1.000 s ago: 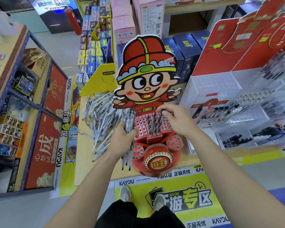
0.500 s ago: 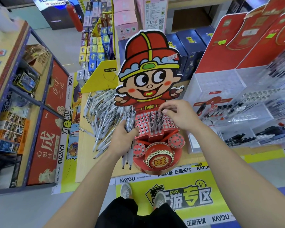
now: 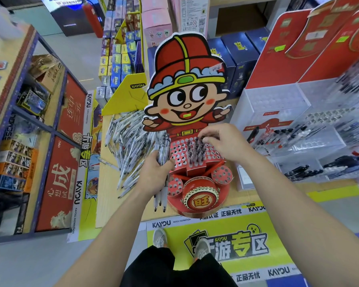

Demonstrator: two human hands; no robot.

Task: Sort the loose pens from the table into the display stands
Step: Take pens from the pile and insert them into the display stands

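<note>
Right hand (image 3: 222, 141) barely shifted, pinching a dark-tipped pen (image 3: 202, 139) over the red perforated cardboard display stand (image 3: 178, 154), centre frame; left hand (image 3: 155, 172) gripped a clear-barrelled pen bundle (image 3: 163, 148); loose white pens (image 3: 129, 146) lay heaped centre-left, mostly unsorted.

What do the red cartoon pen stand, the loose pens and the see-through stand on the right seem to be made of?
Red cartoon stand: probably printed cardboard, slightly glossy; flat cut-out outline, folded steps, punched holes. Loose pens: likely plastic; clear barrels with pale ends. See-through stand: apparently clear hard plastic, perhaps acrylic; transparent walls catching reflections.
</note>
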